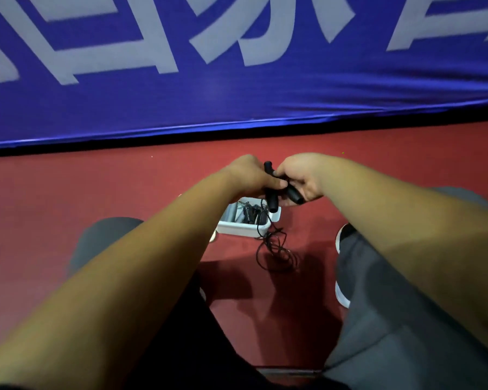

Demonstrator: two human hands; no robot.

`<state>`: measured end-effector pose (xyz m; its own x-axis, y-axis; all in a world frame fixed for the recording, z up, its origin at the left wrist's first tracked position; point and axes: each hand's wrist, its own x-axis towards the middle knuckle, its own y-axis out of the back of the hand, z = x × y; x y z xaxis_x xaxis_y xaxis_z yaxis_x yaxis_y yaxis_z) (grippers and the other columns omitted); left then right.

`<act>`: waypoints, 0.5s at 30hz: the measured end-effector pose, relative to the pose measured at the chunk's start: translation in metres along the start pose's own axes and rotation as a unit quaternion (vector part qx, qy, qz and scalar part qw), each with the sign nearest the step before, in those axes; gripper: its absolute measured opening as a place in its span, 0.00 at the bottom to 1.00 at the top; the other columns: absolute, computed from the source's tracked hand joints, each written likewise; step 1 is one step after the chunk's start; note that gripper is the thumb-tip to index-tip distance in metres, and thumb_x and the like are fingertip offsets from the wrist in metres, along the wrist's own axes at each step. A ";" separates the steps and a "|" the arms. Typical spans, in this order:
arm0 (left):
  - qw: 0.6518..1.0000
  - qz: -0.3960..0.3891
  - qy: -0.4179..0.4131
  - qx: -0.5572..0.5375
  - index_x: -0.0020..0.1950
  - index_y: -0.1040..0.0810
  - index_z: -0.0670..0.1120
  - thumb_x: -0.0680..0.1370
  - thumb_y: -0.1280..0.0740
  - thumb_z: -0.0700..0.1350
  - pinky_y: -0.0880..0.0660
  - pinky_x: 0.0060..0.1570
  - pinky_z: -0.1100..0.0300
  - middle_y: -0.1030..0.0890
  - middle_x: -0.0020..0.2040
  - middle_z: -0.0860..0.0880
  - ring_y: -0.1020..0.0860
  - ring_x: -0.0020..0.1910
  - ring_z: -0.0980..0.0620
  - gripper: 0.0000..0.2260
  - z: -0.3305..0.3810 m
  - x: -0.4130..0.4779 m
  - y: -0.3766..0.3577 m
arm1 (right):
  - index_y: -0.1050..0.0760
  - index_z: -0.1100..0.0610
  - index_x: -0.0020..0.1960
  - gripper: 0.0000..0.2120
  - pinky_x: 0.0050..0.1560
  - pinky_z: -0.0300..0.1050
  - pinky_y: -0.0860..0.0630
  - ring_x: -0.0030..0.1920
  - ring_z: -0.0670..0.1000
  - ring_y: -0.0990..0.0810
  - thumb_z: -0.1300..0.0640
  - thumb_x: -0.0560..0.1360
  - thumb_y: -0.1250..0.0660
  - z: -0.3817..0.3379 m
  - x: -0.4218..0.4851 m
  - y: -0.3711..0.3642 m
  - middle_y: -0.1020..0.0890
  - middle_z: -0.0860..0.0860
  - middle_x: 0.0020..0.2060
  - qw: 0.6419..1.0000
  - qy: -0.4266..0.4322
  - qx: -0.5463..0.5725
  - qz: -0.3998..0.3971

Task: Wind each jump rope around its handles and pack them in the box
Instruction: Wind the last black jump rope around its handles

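Two hands hold one jump rope's black handles above a white box on a red floor.

The blue banner across the top carries large white characters, cropped at the frame edge and blurred, so none can be read. The left hand and right hand are brought close together, each with its fingers curled round the two handles, which cross between them; the fingertips are hidden. One jump rope hangs from the handles as a thin black cord and lies in a loose tangle on the floor, just beside the box's right corner. The one box sits below the hands, partly covered by the left forearm; dark ropes lie inside, their number unclear. At right, a white-edged shoe is partly hidden behind a grey trouser leg.
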<state>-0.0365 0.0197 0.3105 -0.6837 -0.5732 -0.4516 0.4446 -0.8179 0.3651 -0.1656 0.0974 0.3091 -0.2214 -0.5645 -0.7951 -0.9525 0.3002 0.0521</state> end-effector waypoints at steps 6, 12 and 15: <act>0.998 0.026 -0.059 -0.021 0.50 0.14 0.39 0.73 0.21 0.49 0.18 0.57 0.38 0.14 0.50 0.34 0.17 0.44 0.44 0.14 -0.007 -0.007 -0.004 | 0.22 0.52 0.50 0.19 0.41 0.48 0.20 0.34 0.53 0.17 0.40 0.87 0.42 0.000 -0.006 -0.008 0.15 0.52 0.36 0.999 0.032 0.005 -0.011; 0.999 0.006 -0.031 -0.026 0.53 0.15 0.39 0.80 0.38 0.31 0.18 0.50 0.51 0.14 0.51 0.39 0.17 0.45 0.47 0.12 -0.006 -0.005 0.016 | 0.25 0.51 0.52 0.09 0.43 0.46 0.21 0.39 0.51 0.15 0.50 0.86 0.42 0.004 0.014 -0.004 0.15 0.49 0.39 0.995 0.039 0.085 -0.031; 0.994 0.067 -0.051 0.067 0.50 0.13 0.48 0.78 0.36 0.32 0.18 0.50 0.51 0.14 0.53 0.40 0.20 0.44 0.50 0.15 -0.008 0.005 0.033 | 0.23 0.55 0.51 0.11 0.43 0.50 0.19 0.37 0.52 0.18 0.53 0.86 0.42 0.003 0.021 0.004 0.18 0.51 0.38 0.997 0.074 0.006 0.000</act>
<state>-0.0202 -0.0105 0.3139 -0.6816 -0.6635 -0.3085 0.4600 -0.7164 0.5246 -0.1734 0.0885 0.2907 -0.2500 -0.6723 -0.6968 -0.9501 0.3089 0.0428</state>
